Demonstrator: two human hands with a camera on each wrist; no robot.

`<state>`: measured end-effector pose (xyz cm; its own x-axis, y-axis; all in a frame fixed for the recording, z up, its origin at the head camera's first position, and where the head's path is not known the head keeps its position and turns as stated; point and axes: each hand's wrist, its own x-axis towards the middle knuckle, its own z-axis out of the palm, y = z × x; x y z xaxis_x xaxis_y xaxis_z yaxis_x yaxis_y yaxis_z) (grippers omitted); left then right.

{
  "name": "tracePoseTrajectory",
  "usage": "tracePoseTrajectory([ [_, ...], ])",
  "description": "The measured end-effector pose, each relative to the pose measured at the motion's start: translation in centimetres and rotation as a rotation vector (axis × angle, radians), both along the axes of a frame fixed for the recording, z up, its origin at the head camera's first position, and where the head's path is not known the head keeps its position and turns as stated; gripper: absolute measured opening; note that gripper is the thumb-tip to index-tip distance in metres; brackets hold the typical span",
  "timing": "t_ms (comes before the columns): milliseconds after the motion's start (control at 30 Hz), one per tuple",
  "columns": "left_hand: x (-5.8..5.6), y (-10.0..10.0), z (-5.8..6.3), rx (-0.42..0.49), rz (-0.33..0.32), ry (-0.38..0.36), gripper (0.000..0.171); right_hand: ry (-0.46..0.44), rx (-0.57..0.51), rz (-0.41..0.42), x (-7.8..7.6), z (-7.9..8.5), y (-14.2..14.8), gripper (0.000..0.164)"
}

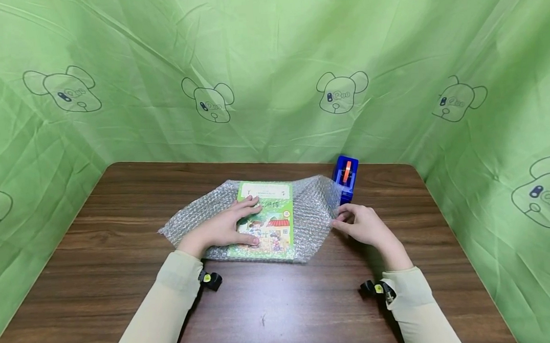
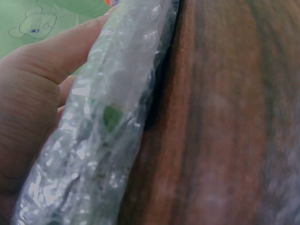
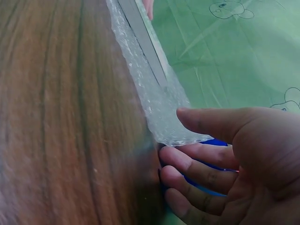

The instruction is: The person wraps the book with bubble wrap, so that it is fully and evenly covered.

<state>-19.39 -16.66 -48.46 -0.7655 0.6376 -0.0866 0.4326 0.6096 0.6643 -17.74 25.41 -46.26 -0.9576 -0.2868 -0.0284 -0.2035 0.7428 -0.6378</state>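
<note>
A green picture-covered book (image 1: 281,207) lies on a sheet of clear bubble wrap (image 1: 313,205) on the table. In the left wrist view, bubble wrap (image 2: 98,126) runs along the book's near side, with a bit of green showing through. My left hand (image 1: 222,227) rests on the cover with its fingers spread. At the wrap's right edge, my right hand (image 1: 362,224) holds the sheet. The right wrist view shows the thumb above that wrap (image 3: 164,117) and the other fingers curled below it. The book's page edge (image 3: 143,42) is visible there too.
Just behind the right hand stands a blue tape dispenser (image 1: 346,176) with an orange wheel, close to the wrap's right corner. The brown wooden table (image 1: 271,304) ends at a green cloth curtain (image 1: 270,64) on the back and both sides.
</note>
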Motion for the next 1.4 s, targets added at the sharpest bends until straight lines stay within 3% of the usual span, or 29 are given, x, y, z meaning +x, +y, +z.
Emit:
tracePoseTrajectory([
  [433,0.0,0.0,-0.1,0.005,0.001,-0.011,0.102,0.043,-0.011,-0.075,0.0,-0.8,-1.4,0.029],
  [933,-0.2,-0.1,0.0,0.004,0.001,-0.007,0.102,0.086,-0.073,-0.041,0.2,-0.7,-2.3,0.029],
  [1200,-0.2,-0.1,0.0,0.0,0.001,0.0,0.102,0.154,-0.135,-0.072,0.1,-0.6,-2.9,0.012],
  [1400,-0.2,0.0,-0.1,0.0,-0.001,0.0,0.102,0.167,-0.222,-0.111,0.4,-0.5,-3.8,0.009],
])
